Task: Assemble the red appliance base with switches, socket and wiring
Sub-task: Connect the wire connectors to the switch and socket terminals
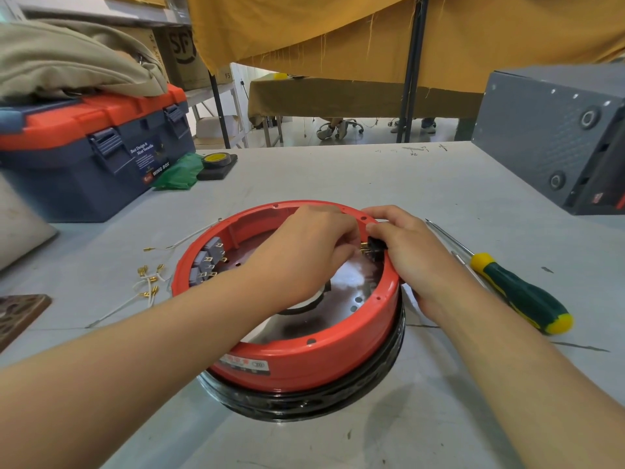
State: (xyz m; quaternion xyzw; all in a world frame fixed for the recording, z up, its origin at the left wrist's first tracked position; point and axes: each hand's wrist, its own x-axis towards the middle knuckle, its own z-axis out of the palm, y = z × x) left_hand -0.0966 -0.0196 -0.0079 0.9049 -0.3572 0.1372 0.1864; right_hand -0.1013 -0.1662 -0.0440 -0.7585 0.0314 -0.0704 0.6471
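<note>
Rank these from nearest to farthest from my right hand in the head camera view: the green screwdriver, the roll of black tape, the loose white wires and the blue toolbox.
Measured from the right hand:
1. Green screwdriver, just to its right on the table.
2. Loose white wires, left of the red base.
3. Black tape roll, far left, behind the base.
4. Blue toolbox, far left corner.

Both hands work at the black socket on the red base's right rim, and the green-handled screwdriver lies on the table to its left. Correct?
Not quite: in the head view the screwdriver lies to the right of the red base, beyond the right hand. The rest holds.
</note>
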